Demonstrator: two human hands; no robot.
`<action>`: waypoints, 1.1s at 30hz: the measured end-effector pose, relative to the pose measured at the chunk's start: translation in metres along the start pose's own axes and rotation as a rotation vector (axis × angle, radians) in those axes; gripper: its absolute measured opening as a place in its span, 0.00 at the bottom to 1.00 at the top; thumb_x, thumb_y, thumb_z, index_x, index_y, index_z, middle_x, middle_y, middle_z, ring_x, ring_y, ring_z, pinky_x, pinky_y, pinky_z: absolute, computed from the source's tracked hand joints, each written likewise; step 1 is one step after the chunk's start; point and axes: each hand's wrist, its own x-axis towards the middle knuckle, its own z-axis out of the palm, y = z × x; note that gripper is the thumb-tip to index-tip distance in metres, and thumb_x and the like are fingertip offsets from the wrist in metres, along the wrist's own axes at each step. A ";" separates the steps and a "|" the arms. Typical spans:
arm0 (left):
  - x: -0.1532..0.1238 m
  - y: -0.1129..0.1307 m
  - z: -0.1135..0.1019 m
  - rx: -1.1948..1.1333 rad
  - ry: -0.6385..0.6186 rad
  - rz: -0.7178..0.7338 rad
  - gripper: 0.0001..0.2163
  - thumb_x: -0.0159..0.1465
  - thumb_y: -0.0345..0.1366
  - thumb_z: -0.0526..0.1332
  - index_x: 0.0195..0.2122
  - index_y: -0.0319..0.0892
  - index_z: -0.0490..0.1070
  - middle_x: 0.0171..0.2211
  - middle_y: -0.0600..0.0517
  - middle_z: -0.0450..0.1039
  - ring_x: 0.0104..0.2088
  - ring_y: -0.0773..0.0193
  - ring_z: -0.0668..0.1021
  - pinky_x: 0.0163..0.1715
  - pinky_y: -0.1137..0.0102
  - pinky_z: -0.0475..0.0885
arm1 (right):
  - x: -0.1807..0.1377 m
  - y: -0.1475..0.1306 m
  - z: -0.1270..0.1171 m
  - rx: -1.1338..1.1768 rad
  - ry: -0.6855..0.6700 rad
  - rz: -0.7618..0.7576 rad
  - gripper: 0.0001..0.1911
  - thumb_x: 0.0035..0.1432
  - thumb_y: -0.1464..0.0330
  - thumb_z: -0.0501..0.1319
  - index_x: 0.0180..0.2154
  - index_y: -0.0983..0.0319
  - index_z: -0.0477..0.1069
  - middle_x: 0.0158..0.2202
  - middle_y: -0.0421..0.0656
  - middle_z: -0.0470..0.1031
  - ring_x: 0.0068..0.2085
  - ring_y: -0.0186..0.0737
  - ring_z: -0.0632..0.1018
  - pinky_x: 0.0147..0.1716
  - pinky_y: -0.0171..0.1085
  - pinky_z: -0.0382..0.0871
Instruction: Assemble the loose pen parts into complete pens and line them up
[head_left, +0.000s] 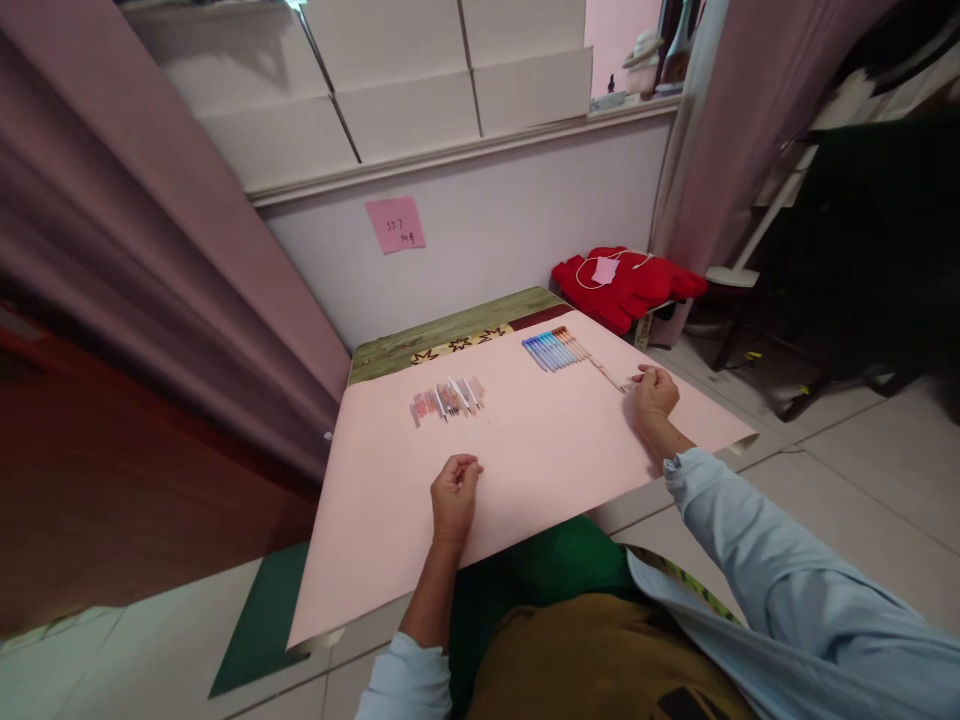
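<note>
My left hand (455, 492) hovers over the near part of the pink sheet (390, 530), fingers curled in with the thumb against them, and nothing shows in it. Over the right part of the sheet is my right hand (654, 392), its fingers bent together; whatever they may hold is hidden. Just left of that hand ends a slanting line of thin beige sticks (604, 372). It leads up to a row of slim pen-like sticks (551, 350), blue at left and brown at right. Beyond my left hand lies a group of brownish and white pen-like sticks (448, 400).
The sheet covers a table (382, 352) against the white wall, its corners hanging over the edges. A red cloth (626, 285) lies on a stool at the back right. Pink curtains (202, 230) hang at both sides. A dark chair (847, 260) stands at right.
</note>
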 end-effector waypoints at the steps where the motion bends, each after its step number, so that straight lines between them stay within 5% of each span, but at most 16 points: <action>1: 0.000 0.000 0.000 0.006 0.000 0.002 0.11 0.60 0.44 0.63 0.37 0.42 0.74 0.32 0.48 0.79 0.37 0.57 0.80 0.40 0.65 0.73 | 0.000 0.000 0.001 0.001 0.022 -0.001 0.23 0.62 0.64 0.45 0.43 0.66 0.76 0.33 0.47 0.79 0.39 0.43 0.78 0.41 0.38 0.66; 22: -0.007 0.007 0.000 0.093 -0.007 0.039 0.08 0.62 0.41 0.61 0.37 0.43 0.74 0.32 0.50 0.78 0.37 0.59 0.79 0.40 0.66 0.71 | 0.001 0.010 0.012 0.079 0.057 0.027 0.16 0.58 0.61 0.56 0.37 0.63 0.78 0.29 0.43 0.79 0.33 0.41 0.77 0.37 0.38 0.68; 27: -0.008 0.015 0.001 0.229 -0.006 0.089 0.07 0.62 0.40 0.62 0.37 0.44 0.76 0.33 0.50 0.77 0.34 0.60 0.77 0.38 0.67 0.71 | -0.004 0.008 0.007 0.326 -0.022 0.105 0.15 0.55 0.61 0.58 0.38 0.63 0.77 0.28 0.42 0.77 0.27 0.36 0.75 0.29 0.35 0.69; 33: -0.009 0.024 0.000 0.363 0.113 0.201 0.05 0.60 0.38 0.63 0.33 0.45 0.77 0.37 0.47 0.77 0.42 0.54 0.76 0.46 0.61 0.70 | -0.007 0.007 -0.004 0.398 -0.207 0.146 0.15 0.53 0.61 0.61 0.38 0.63 0.77 0.28 0.42 0.76 0.24 0.33 0.73 0.25 0.33 0.67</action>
